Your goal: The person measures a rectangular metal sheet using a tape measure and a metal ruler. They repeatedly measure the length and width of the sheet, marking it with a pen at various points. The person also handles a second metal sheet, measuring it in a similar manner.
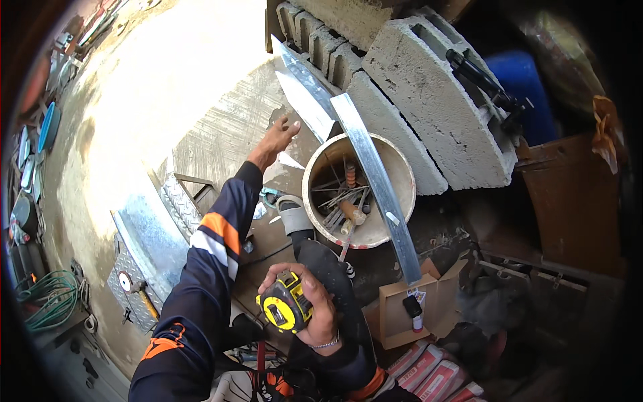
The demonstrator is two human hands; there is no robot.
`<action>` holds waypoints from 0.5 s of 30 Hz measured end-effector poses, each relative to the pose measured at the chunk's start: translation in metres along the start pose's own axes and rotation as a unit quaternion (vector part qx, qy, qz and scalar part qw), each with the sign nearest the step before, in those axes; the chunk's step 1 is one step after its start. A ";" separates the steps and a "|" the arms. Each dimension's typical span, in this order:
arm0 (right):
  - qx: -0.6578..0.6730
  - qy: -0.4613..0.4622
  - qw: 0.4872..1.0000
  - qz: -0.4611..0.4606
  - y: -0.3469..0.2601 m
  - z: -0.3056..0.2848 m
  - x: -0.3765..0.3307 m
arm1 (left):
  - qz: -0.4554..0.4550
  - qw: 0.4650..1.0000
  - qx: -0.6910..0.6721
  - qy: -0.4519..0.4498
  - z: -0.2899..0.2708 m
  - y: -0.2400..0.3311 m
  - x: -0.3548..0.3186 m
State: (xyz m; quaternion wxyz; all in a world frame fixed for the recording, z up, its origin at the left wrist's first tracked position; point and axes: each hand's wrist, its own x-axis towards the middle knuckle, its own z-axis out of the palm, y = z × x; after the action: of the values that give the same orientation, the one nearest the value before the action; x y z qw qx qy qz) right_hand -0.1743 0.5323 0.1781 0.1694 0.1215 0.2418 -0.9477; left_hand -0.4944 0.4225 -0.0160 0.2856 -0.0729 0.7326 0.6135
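My right hand [319,309], low in front of me, is wrapped round a yellow and black tape measure [287,305]. No blade can be made out coming from it. My left hand [274,141] is stretched forward with its fingers apart and nothing in them. Just beyond it lies a bent piece of shiny sheet metal [303,94]; I see no contact between them. A long galvanized metal channel [375,181] lies across the rim of a round bucket [404,157]. Inside the bucket are a wooden-handled tool [352,213] and several metal rods.
Concrete blocks [429,94] stand at the far right. An open cardboard box [395,315] holding a small bottle sits at the lower right, near red and white packages [429,372]. Left of my arm are curved sheet metal [151,221] and a hammer [139,287]. A green hose [53,298] lies coiled farther left.
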 end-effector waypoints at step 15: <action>-0.614 -0.058 0.739 -0.269 0.063 0.013 -0.004 | 0.112 0.907 -0.407 0.009 0.048 -0.030 -0.402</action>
State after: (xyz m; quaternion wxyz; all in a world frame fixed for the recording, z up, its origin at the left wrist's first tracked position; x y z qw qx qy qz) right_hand -0.1483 0.4749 0.1648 -0.0410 -0.1344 0.7838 -0.6049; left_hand -0.1329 0.3622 0.1583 0.1538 -0.1054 0.4254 0.8856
